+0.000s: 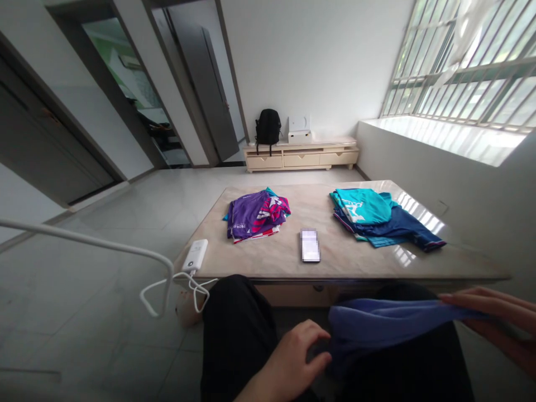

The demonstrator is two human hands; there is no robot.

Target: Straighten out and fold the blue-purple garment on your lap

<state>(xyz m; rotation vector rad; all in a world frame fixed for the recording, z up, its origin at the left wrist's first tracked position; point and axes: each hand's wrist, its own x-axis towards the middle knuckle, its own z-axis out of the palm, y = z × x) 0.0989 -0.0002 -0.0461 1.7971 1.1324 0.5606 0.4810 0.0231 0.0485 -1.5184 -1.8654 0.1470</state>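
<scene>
White walls, a pale tiled floor and a barred window (464, 61) on the right frame a low marble-topped table (335, 251) that stands just beyond the person's knees. On the table's left part lies a folded pile of purple and pink clothes (255, 215); on its right part, well apart from that, lies a pile of teal and navy clothes (379, 218). Between the two piles, nearer the front edge, rests a phone (310, 245) (its screen is blurred). A white power bank (195, 255) sits at the near left corner, its white cable (167, 285) looping down off the edge.

Near the bottom, across the lap in black trousers (238, 335), lies a blue garment (389, 324). The left hand (293, 357) rests at the garment's left end, fingers loosely curled with the tips touching the cloth; whether they pinch it I cannot tell. The right hand (498, 324) comes in from the right with fingers stretched out long, the garment's right end held between them.

Far off against the back wall stands a low cream cabinet (301, 156), with a black backpack (268, 127) and a white box (299, 135) on top. Dark doors (209, 84) stand open at the far left.
</scene>
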